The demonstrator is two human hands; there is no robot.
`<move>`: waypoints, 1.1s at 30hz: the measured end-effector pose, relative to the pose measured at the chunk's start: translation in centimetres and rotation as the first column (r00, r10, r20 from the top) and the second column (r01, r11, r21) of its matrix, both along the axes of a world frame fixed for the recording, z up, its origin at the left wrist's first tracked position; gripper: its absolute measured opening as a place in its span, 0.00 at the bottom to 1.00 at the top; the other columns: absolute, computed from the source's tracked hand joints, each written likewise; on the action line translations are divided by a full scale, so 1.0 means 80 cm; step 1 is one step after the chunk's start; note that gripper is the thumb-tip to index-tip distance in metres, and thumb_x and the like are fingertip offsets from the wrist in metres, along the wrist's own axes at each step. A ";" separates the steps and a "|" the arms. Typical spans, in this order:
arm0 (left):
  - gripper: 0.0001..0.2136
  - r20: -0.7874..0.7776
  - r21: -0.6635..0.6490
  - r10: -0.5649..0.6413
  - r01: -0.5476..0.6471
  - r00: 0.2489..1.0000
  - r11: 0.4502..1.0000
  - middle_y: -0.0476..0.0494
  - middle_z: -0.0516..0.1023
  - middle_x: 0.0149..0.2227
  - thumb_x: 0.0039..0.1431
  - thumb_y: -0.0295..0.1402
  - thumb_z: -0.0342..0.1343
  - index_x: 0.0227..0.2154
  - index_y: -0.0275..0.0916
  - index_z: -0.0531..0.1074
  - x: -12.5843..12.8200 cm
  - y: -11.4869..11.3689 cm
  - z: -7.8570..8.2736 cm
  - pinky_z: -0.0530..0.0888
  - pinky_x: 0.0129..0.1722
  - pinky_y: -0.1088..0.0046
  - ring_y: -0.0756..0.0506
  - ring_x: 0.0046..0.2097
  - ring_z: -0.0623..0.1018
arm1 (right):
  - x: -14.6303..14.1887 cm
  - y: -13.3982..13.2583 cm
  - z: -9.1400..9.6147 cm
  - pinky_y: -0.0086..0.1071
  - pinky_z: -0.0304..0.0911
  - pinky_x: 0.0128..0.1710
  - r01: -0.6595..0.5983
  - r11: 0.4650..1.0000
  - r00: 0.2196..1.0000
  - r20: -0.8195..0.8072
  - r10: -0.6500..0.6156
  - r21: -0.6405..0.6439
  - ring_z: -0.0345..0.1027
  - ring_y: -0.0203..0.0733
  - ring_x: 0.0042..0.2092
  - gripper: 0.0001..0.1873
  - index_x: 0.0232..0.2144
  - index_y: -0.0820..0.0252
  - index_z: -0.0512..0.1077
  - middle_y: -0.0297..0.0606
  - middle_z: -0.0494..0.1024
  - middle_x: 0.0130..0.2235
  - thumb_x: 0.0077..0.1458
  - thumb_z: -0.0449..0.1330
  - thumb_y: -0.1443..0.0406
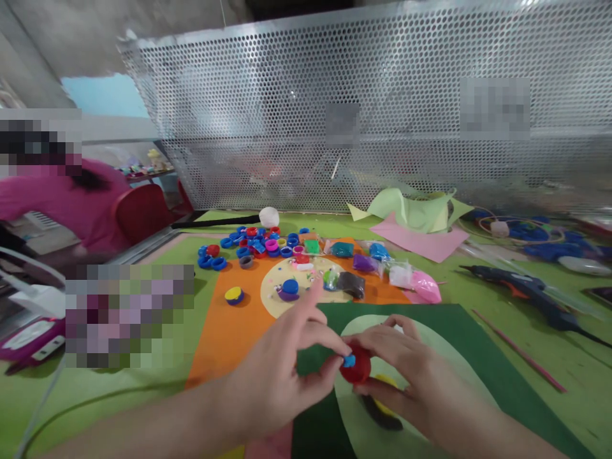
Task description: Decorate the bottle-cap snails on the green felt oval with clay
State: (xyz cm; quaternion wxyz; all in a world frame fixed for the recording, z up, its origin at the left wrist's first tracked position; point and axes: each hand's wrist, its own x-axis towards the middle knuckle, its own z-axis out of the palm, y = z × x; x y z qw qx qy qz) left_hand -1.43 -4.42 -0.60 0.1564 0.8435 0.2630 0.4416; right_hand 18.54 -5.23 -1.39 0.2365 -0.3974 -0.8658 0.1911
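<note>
Both hands work at the near edge of the table (574, 376), over a pale green oval (347, 414) laid on a dark green sheet (478, 338).

The right hand (406, 363) is closed around a red cap (358, 370), fingers curled over its right side. The left hand (282, 376) pinches the cap's left rim, thumb tip against a small blue lump (349, 361) on top and forefinger raised free.

Loose bottle caps (258, 245) lie toward the far edge beyond an orange sheet (224, 331). A glue gun (526, 290) lies toward the right edge. A person in pink (71, 204) stands off the left side.
</note>
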 end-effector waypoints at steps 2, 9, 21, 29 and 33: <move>0.36 0.085 -0.097 0.015 -0.007 0.996 0.995 0.51 0.77 0.31 0.54 0.21 0.54 0.61 0.39 0.41 -0.002 0.000 0.000 0.69 0.48 0.66 0.47 0.39 0.73 | 0.000 0.000 0.001 0.38 0.55 0.48 0.019 0.999 1.000 0.012 -0.019 -0.027 0.67 0.38 0.42 0.15 0.43 0.53 0.65 0.30 0.76 0.42 0.52 0.61 0.64; 0.32 -0.106 -0.084 -0.079 0.070 0.991 0.994 0.51 0.78 0.32 0.55 0.21 0.52 0.60 0.44 0.45 0.001 0.001 -0.013 0.68 0.48 0.63 0.45 0.38 0.73 | -0.004 0.000 0.002 0.42 0.51 0.51 0.006 0.995 1.000 -0.011 -0.007 -0.102 0.66 0.40 0.42 0.16 0.43 0.53 0.65 0.31 0.75 0.41 0.51 0.61 0.66; 0.29 0.058 -0.345 0.052 -0.029 0.997 0.938 0.55 0.77 0.28 0.49 0.20 0.55 0.53 0.47 0.56 0.016 -0.009 -0.006 0.71 0.41 0.71 0.48 0.34 0.75 | -0.010 -0.006 0.007 0.39 0.57 0.45 -0.016 0.990 0.995 -0.097 0.003 -0.137 0.67 0.41 0.38 0.10 0.36 0.53 0.68 0.31 0.76 0.37 0.50 0.60 0.68; 0.26 0.188 -0.407 0.108 -0.022 0.976 0.913 0.57 0.77 0.29 0.53 0.24 0.57 0.51 0.50 0.55 0.009 -0.003 -0.007 0.70 0.41 0.71 0.49 0.34 0.74 | -0.008 -0.004 0.006 0.40 0.60 0.44 0.104 0.968 0.992 -0.049 -0.119 -0.229 0.63 0.44 0.42 0.16 0.43 0.51 0.68 0.30 0.76 0.41 0.49 0.59 0.67; 0.28 0.131 -0.324 0.099 -0.052 0.986 0.945 0.53 0.77 0.34 0.53 0.24 0.57 0.54 0.49 0.52 0.000 0.002 -0.002 0.66 0.48 0.65 0.46 0.41 0.73 | -0.007 -0.003 0.008 0.37 0.62 0.42 0.138 0.959 0.982 -0.089 -0.165 -0.247 0.64 0.43 0.41 0.16 0.42 0.50 0.69 0.30 0.77 0.39 0.49 0.60 0.67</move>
